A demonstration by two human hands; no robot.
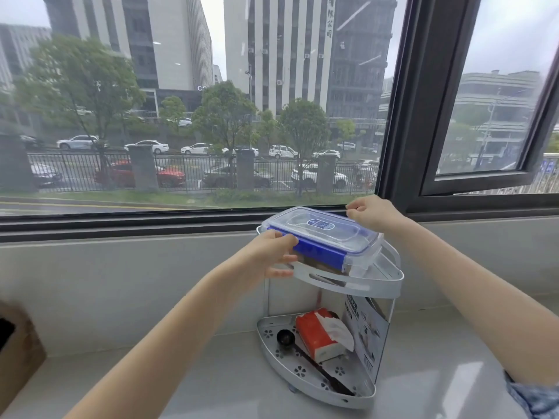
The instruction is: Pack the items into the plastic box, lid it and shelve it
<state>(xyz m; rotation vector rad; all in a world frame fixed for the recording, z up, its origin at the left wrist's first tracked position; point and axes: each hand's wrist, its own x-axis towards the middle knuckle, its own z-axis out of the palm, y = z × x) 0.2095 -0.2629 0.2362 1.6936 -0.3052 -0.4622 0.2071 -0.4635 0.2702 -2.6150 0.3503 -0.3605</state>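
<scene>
Head view, centre frame: lidded plastic box [323,241], blue clips, on top tier of white corner shelf [384,282]. Left hand [272,252] fingers curled, gripping its near-left end; right hand [373,214] fingers closed over its far-right edge. Lower tier: tissue pack [320,337], black spoon [286,338].

Chinese characters ending 公司 run down the grey tower [331,16].
</scene>
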